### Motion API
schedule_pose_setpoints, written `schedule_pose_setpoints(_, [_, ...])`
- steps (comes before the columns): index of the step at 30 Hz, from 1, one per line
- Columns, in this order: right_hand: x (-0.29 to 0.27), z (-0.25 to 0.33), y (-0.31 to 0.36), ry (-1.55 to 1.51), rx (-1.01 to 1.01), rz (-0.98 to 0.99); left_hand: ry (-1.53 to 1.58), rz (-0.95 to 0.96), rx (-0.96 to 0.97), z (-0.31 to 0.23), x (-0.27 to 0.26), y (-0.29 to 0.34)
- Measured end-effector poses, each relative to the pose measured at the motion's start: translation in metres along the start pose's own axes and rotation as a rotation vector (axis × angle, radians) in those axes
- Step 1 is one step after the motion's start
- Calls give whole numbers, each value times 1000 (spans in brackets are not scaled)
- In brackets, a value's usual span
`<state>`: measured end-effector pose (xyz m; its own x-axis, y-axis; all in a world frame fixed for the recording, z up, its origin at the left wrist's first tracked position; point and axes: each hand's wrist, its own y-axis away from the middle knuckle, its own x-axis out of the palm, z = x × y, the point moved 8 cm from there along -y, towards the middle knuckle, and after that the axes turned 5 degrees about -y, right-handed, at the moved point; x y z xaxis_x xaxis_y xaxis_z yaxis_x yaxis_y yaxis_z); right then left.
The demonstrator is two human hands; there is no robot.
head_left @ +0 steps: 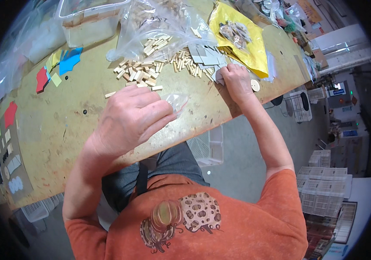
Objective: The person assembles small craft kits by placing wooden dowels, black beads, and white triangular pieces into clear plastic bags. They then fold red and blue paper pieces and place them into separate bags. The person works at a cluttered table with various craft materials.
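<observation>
My left hand (pixel 135 113) is closed, its fingers pinching a small clear plastic bag (pixel 178 103) above the near part of the table. Farther right, my right hand (pixel 236 81) has its fingers drawn together on a grey card (pixel 218 77) at the near edge of a loose pile of grey cards (pixel 208 56). Small wooden blocks (pixel 138 73) lie heaped beyond my left hand, and thinner wooden sticks (pixel 185 61) spread between that heap and the cards. A round wooden disc (pixel 255 85) rests just right of my right hand.
A large clear bag of wooden pieces (pixel 153 26) lies open at the back, beside a clear plastic bin (pixel 91 24). A yellow bag (pixel 250 47) holds small packets. Blue (pixel 69 60) and red (pixel 42 79) pieces lie left; a board of samples (pixel 14 160) sits far left.
</observation>
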<state>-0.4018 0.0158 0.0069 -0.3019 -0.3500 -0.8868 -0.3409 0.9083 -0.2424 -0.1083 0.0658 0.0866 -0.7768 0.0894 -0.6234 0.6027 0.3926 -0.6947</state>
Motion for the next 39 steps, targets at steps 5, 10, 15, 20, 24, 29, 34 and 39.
schedule_pose_setpoints(5, [0, 3, -8, 65, -80, 128, -19, -3, -13, 0, -2, -1])
schedule_pose_setpoints(10, [-9, -26, -5, -314, 204, 200, 16, 8, -62, 4, -5, 1])
schedule_pose_setpoints(15, [-36, -40, -1, -1580, 656, 136, 139, 4, -216, 19, -4, 2])
schedule_pose_setpoints(20, [-107, 52, -39, -2222, 495, 133, 175, -2, -248, 23, -4, 5])
schedule_pose_setpoints(24, [-117, 93, -50, -2276, 384, 116, 194, -7, -250, 22, -8, 2])
schedule_pose_setpoints(29, [-116, 110, -45, -1915, 229, 147, 74, -12, -157, 16, -11, 1])
schedule_pose_setpoints(34, [-121, 117, -39, -1640, 180, 346, 7, -24, -110, 17, -9, 4])
schedule_pose_setpoints(39, [-141, 131, -53, -1205, -73, 322, 39, -28, -124, 20, -8, 5])
